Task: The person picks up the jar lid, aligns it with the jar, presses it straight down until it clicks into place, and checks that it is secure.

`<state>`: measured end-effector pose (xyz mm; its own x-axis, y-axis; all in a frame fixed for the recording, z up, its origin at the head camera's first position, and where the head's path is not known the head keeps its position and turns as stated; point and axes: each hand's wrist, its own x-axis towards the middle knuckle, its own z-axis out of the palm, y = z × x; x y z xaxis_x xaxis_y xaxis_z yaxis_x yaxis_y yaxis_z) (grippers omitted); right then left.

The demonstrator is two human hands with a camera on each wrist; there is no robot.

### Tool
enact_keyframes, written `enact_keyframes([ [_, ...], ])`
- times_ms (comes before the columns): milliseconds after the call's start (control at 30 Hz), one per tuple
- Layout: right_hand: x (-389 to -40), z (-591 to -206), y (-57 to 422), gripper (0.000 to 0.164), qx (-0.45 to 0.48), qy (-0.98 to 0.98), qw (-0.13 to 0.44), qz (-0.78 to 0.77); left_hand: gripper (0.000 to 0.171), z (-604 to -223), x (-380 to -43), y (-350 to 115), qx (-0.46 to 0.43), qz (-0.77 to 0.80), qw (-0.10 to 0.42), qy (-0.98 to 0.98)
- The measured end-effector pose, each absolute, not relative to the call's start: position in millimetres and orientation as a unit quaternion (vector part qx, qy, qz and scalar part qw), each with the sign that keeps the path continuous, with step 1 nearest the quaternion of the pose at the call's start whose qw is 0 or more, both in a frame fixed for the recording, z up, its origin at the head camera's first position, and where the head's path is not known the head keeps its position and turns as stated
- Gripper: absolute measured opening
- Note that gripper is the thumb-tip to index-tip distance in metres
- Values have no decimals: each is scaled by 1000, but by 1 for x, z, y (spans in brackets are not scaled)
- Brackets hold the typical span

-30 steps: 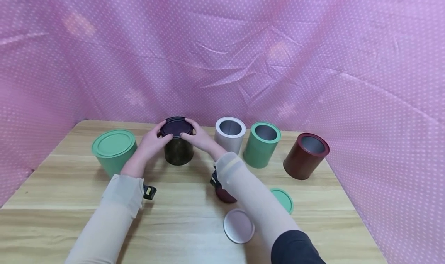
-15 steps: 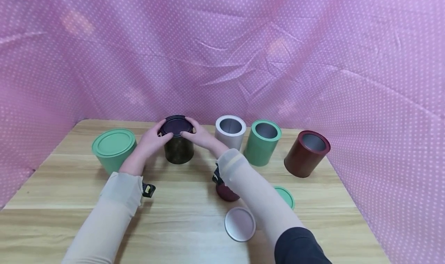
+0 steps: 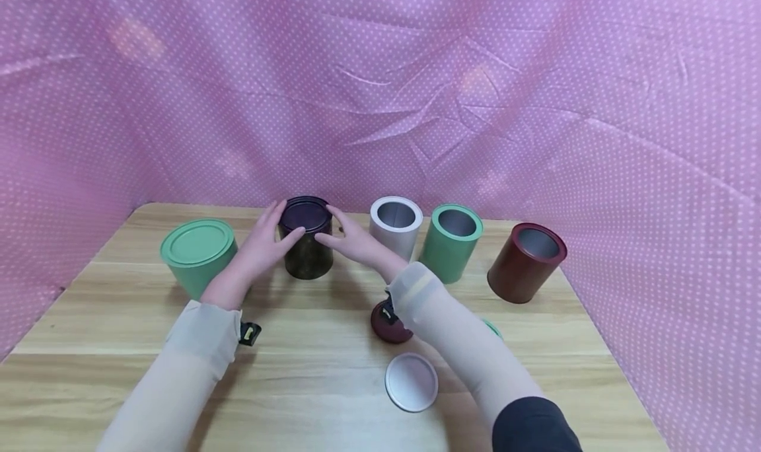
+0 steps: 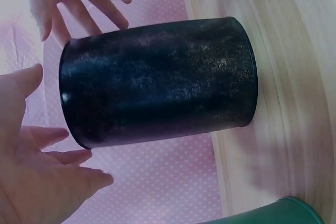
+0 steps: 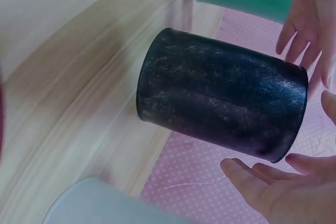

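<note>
A black can [image 3: 308, 257] with a dark lid [image 3: 306, 215] on it stands upright at the back of the wooden table. My left hand [image 3: 261, 244] is at its left side, fingers spread beside the rim and thumb near the front. Opposite, my right hand [image 3: 357, 240] has its fingers extended at the right of the rim. Both wrist views show the can's mottled side [image 4: 157, 77] between the two hands, with fingertips [image 5: 231, 166] close around the lidded end and not curled on it.
A green lidded can [image 3: 199, 244] stands at left. Right of the black can are open white [image 3: 395, 244], green [image 3: 448, 254] and dark red cans [image 3: 520, 273]. Dark red [image 3: 391, 330] and white lids [image 3: 411, 382] lie in front; my right forearm mostly hides a green lid [image 3: 492, 328]. Pink cloth [image 3: 380, 108] hangs behind.
Both hands have loosened from the black can's lidded rim and drawn slightly apart, fingers opening. The can stays in place with its lid on.
</note>
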<state>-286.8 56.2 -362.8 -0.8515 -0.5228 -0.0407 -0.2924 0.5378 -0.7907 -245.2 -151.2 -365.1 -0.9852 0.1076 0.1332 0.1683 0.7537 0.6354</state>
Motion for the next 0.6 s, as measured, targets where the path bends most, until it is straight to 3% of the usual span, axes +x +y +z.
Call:
enact_keyframes([
  [600,-247,-365,133,67,-293,885,88,-350,72,-360,-207,-111,-165,-323,95,-927],
])
